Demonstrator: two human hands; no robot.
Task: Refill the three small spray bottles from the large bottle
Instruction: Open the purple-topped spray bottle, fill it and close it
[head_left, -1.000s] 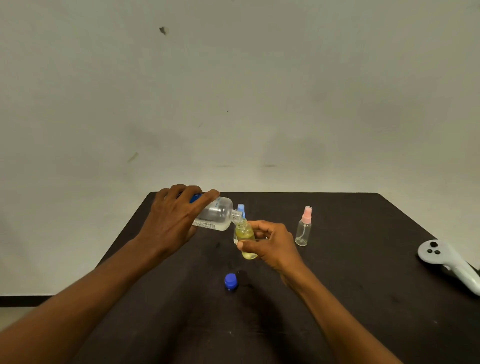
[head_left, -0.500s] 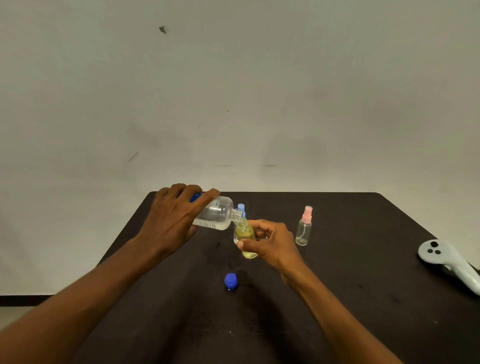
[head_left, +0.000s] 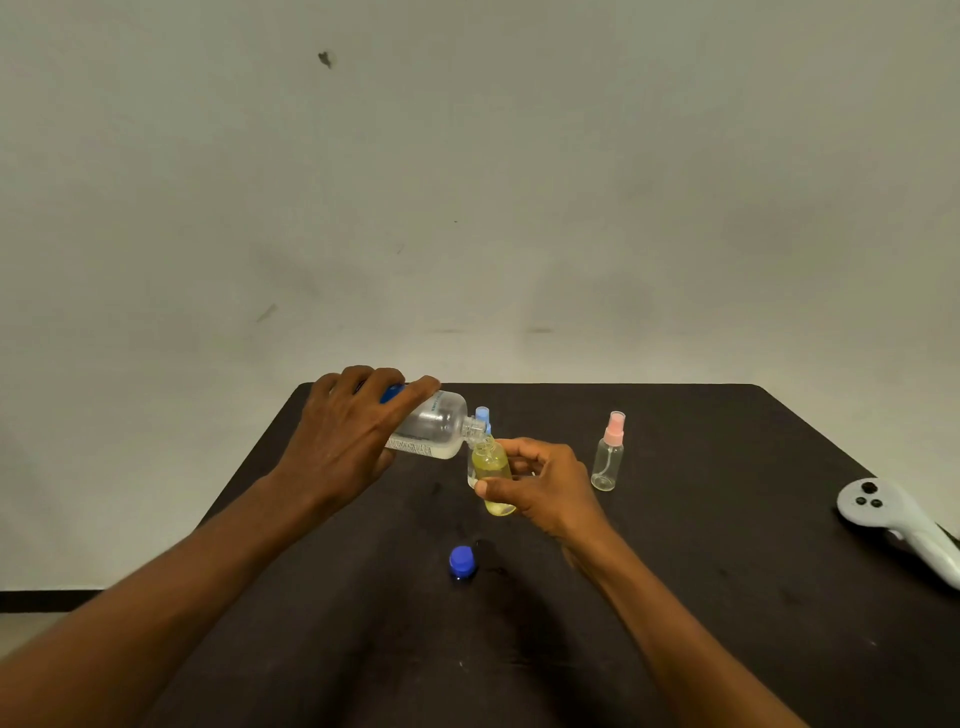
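With nothing shifting since a moment ago, we are keeping our left hand (head_left: 353, 441) clamped on the tilted large bottle (head_left: 434, 426), its neck at the yellowish small spray bottle (head_left: 491, 465) pinched in our right hand (head_left: 550, 486) over the worktop (head_left: 727, 571), so filling is probably continuing.

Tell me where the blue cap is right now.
In the head view, the blue cap lies on the dark table, centre, between the forearms, nearer the camera than the yellow bottle in the right hand.

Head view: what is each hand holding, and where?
Left hand grips the large bottle at its base; right hand holds the small yellow bottle round its body.
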